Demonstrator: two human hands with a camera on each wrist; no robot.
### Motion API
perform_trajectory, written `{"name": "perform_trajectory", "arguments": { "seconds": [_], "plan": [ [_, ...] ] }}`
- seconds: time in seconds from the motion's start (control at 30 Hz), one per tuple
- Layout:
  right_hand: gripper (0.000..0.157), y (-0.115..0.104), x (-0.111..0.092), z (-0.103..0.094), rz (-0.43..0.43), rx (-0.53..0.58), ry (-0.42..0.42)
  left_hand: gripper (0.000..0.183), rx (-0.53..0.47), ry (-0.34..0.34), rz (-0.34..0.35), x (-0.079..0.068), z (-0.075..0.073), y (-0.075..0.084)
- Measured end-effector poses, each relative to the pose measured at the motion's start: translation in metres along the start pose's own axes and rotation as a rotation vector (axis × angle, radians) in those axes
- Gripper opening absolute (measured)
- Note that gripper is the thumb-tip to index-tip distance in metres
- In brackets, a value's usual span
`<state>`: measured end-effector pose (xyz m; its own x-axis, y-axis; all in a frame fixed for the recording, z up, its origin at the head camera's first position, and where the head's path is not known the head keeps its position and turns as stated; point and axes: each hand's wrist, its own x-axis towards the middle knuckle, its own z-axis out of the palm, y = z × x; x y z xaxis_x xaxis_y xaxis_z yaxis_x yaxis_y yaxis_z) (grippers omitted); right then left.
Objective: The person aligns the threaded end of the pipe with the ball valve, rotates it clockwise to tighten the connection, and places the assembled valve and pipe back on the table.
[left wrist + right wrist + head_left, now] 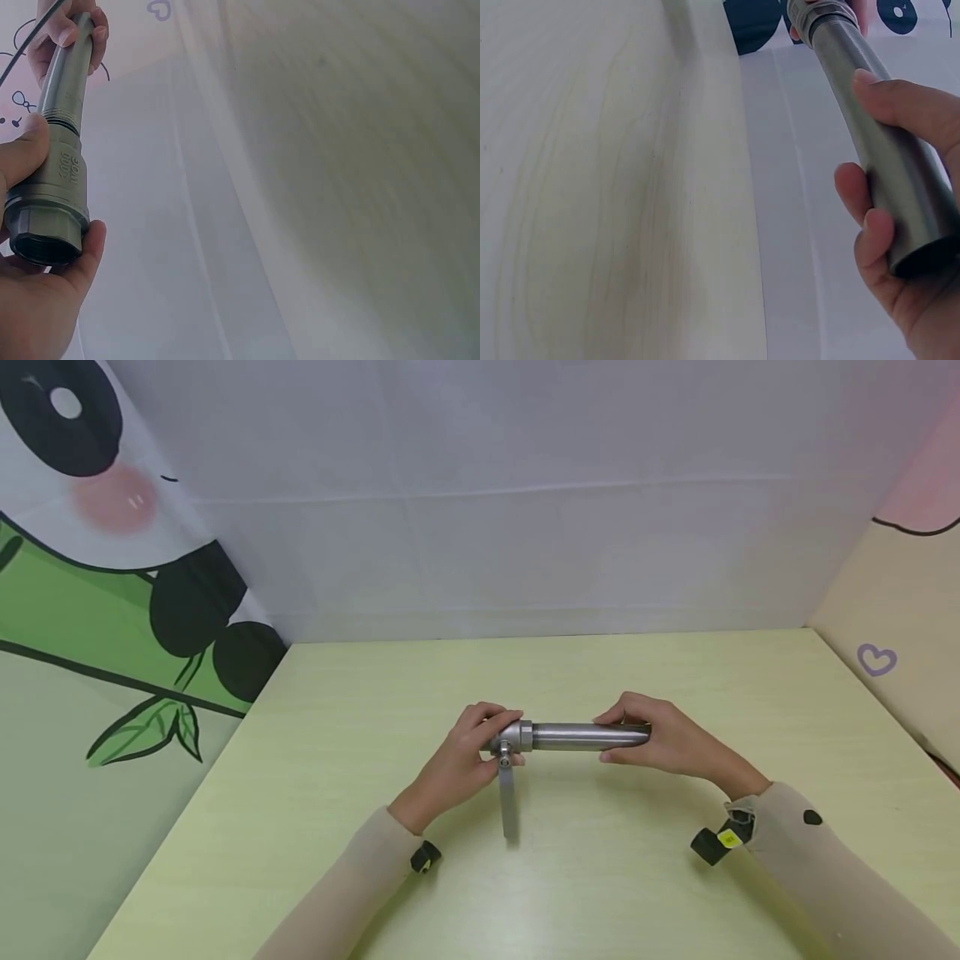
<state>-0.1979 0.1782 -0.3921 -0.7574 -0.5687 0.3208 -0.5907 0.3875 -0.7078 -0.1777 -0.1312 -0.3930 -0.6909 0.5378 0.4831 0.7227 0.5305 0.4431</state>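
The valve (512, 735) is gripped in the curled left hand (459, 758); the pipe (566, 737), spanning to the right hand (667, 739) and pinched there, should be kept coaxial to protect the threads (61, 120).

The pipe (581, 737) is looking like bare metal, smooth and fairly glossy, and is catching a bright streak along its length. Fine threads (61, 118) are ridging its end beside the valve (512, 737), whose grey metal is showing a duller finish with raised lettering (69, 169). The lever (508, 806) is appearing as matt grey metal. The worktop (375, 693) is showing pale wood grain and giving back a soft sheen. The backdrop (525, 552) is looking like creased, matt cloth. The sleeves (825, 860) are presenting matt fabric; the cuff block (708, 847) is resembling black plastic.
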Motion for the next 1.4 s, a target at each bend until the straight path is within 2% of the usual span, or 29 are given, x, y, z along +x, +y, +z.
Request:
{"name": "perform_trajectory", "arguments": {
  "seconds": [0.17,0.73,1.0,1.1,1.27,1.4],
  "plan": [
    [0.035,0.001,-0.001,-0.002,0.047,0.028,0.001,0.053,-0.001,-0.005,-0.012,0.001,0.001,0.000],
    [0.036,-0.001,0.001,-0.006,0.334,0.110,-0.065,0.053,-0.015,0.001,-0.017,0.001,0.003,-0.001],
    [0.033,-0.001,0.007,-0.009,0.344,0.119,-0.123,0.052,-0.022,-0.013,-0.041,0.003,0.001,-0.002],
    [0.034,0.000,0.008,-0.013,0.355,0.103,-0.121,0.052,-0.026,-0.021,-0.041,0.009,0.000,-0.003],
    [0.034,0.000,0.004,-0.021,0.353,0.064,-0.100,0.051,-0.023,-0.034,-0.003,0.021,-0.001,-0.002],
    [0.034,-0.002,0.010,-0.018,0.329,0.076,-0.124,0.051,-0.014,-0.026,-0.016,0.016,-0.007,-0.001]
  ]
}}
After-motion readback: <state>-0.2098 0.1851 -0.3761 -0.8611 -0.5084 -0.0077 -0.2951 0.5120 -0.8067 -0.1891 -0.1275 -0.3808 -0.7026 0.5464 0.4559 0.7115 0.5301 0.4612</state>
